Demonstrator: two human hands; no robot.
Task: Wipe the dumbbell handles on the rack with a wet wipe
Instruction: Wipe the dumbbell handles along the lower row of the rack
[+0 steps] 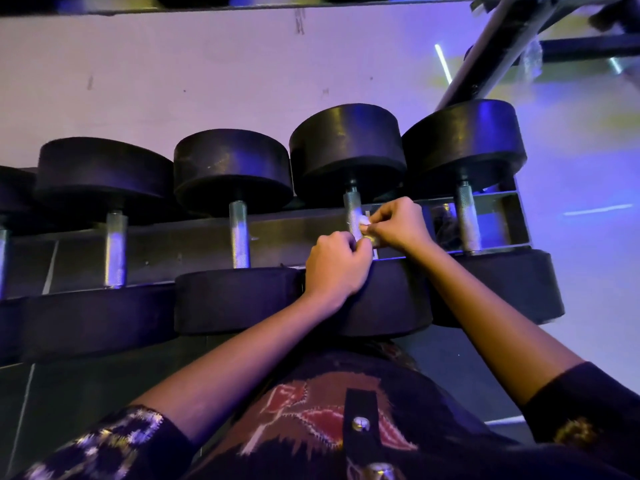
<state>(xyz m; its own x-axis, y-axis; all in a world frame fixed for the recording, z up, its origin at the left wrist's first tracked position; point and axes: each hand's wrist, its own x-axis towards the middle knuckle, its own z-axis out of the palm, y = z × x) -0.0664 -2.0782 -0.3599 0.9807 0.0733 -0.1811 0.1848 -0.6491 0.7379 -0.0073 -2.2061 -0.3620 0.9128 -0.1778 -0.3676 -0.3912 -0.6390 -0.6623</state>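
**Wipe at handle, both hands engaged**

Dumbbells (232, 168) lie in a row on the rack (180, 242). The wipe (364, 221), small and white, sits against the handle (352, 204) of the second dumbbell from the right. The right hand (398, 225) pinches it with curled fingers. The left hand (337, 265), fingers curled, pinches its lower edge. The hands nearly touch.

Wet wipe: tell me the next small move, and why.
Probably wrap the wet wipe round the knurled handle and rub along it: left hand and right hand both pinch it, bunched, at that handle.
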